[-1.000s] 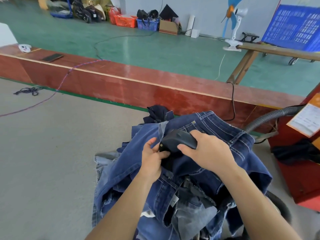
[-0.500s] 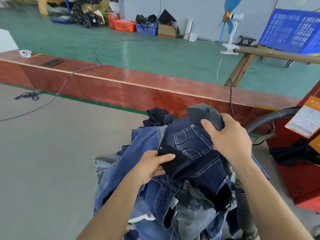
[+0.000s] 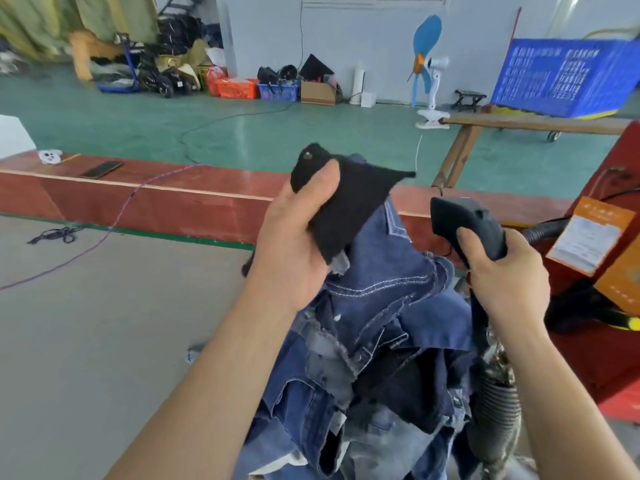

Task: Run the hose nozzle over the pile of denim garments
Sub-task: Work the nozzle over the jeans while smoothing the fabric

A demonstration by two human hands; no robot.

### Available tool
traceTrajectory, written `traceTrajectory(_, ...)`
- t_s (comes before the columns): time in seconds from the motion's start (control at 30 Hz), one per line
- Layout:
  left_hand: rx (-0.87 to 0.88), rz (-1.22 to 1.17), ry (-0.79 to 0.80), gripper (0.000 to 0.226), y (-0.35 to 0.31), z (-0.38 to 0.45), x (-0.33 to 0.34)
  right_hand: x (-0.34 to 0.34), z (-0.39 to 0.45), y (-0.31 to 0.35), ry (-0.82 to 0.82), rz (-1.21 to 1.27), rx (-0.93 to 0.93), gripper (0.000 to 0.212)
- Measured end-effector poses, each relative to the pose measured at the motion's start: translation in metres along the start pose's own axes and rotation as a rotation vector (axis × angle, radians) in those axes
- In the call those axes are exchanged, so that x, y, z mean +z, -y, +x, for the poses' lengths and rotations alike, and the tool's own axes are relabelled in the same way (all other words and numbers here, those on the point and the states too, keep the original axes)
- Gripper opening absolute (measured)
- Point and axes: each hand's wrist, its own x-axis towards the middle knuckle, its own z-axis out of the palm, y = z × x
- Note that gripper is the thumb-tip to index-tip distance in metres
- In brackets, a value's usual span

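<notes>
Denim garments (image 3: 377,341) lie heaped in the lower middle of the head view, a tangle of dark and paler blue jeans with white stitching, piled on a grey mat (image 3: 86,341). The left hand (image 3: 298,247) is raised above the far side of the pile, palm up, its thumb and curled fingers pinching a black piece of fabric (image 3: 349,202) that hangs down to meet the blue denim below it. A small metal stud shows on the fabric just above the thumb.

To the right, the right hand (image 3: 502,282) is wrapped around the black hose nozzle (image 3: 467,225), fingers curled round its handle, the flat dark head tilted up and pointing left toward the lifted fabric. Nozzle and fabric are apart, with a gap between them; the nozzle is held above the right edge of the pile and does not touch the denim. A ribbed grey hose (image 3: 498,410) drops from below the right hand along the right side of the heap.

Behind the pile runs a low red-brown ledge (image 3: 173,199) with a phone (image 3: 102,169) lying on it and a purple cord (image 3: 117,220) trailing over its edge onto the mat. A red machine (image 3: 609,362) with an orange label (image 3: 592,233) stands at the right. Farther back on the green floor are a standing fan (image 3: 429,67), a blue crate (image 3: 568,77) on a wooden bench, and coloured baskets against the wall.
</notes>
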Motion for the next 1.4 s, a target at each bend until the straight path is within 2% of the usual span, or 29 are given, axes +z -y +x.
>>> traceTrajectory(0.1,0.042,-0.042,0.046,0.017,0.003,0.010,0.028,-0.006,0.003,-0.003,-0.007,0.006,0.028,0.041)
traceTrajectory(0.2,0.077,0.078,0.041,0.008,0.008,0.026,0.053,-0.012,0.008,-0.009,-0.043,0.011,0.053,0.045)
traceTrajectory(0.27,0.232,0.158,0.113,0.007,0.005,0.038,0.062,-0.017,0.012,-0.013,-0.076,0.020,0.080,0.045)
traceTrajectory(0.33,0.491,0.201,0.223,0.009,0.002,0.051,0.066,-0.020,0.015,-0.016,-0.102,0.035,0.098,0.045)
traceTrajectory(0.37,0.608,0.267,0.224,0.016,0.005,0.056,0.063,-0.022,0.017,-0.018,-0.110,0.041,0.105,0.044)
traceTrajectory(0.43,0.727,0.547,0.081,0.036,0.027,0.065,0.049,-0.024,0.018,-0.019,-0.117,0.051,0.113,0.042)
traceTrajectory(0.47,0.688,0.722,-0.020,0.046,0.047,0.065,0.035,-0.024,0.017,-0.019,-0.116,0.058,0.112,0.041)
traceTrajectory(0.5,0.562,0.872,-0.098,0.047,0.072,0.062,0.015,-0.025,0.016,-0.020,-0.109,0.064,0.112,0.040)
traceTrajectory(0.57,0.126,1.061,-0.236,0.027,0.124,0.044,-0.034,-0.026,0.015,-0.021,-0.087,0.066,0.104,0.039)
traceTrajectory(0.63,-0.317,1.078,-0.439,0.014,0.162,0.020,-0.083,-0.026,0.014,-0.022,-0.069,0.055,0.092,0.041)
traceTrajectory(0.67,-0.428,1.048,-0.525,0.015,0.173,0.010,-0.103,-0.026,0.014,-0.022,-0.058,0.050,0.086,0.042)
traceTrajectory(0.73,-0.453,0.953,-0.548,0.012,0.180,0.001,-0.124,-0.025,0.014,-0.021,-0.035,0.040,0.073,0.042)
traceTrajectory(0.93,-0.458,0.467,-0.272,0.002,0.159,0.028,-0.106,-0.021,0.010,-0.019,0.030,0.011,0.025,0.038)
traceTrajectory(1.03,-0.356,0.278,-0.244,0.020,0.138,0.043,-0.091,-0.019,0.008,-0.016,0.060,0.003,0.002,0.039)
traceTrajectory(1.1,-0.260,0.310,-0.219,0.020,0.127,0.044,-0.091,-0.017,0.006,-0.011,0.093,-0.005,-0.023,0.037)
traceTrajectory(1.13,-0.242,0.419,-0.203,0.014,0.125,0.039,-0.094,-0.016,0.005,-0.009,0.116,-0.012,-0.036,0.037)
traceTrajectory(1.2,-0.314,0.688,-0.157,0.013,0.128,0.023,-0.111,-0.012,0.001,-0.006,0.183,-0.028,-0.052,0.037)
traceTrajectory(1.23,-0.394,0.741,-0.140,0.015,0.131,0.015,-0.120,-0.009,-0.002,-0.005,0.219,-0.034,-0.054,0.038)
traceTrajectory(1.3,-0.488,0.733,-0.157,0.014,0.128,0.004,-0.129,-0.007,-0.006,-0.004,0.265,-0.048,-0.054,0.039)
traceTrajectory(1.4,-0.378,0.594,-0.203,0.011,0.099,0.011,-0.109,-0.008,-0.004,-0.007,0.223,-0.056,-0.056,0.038)
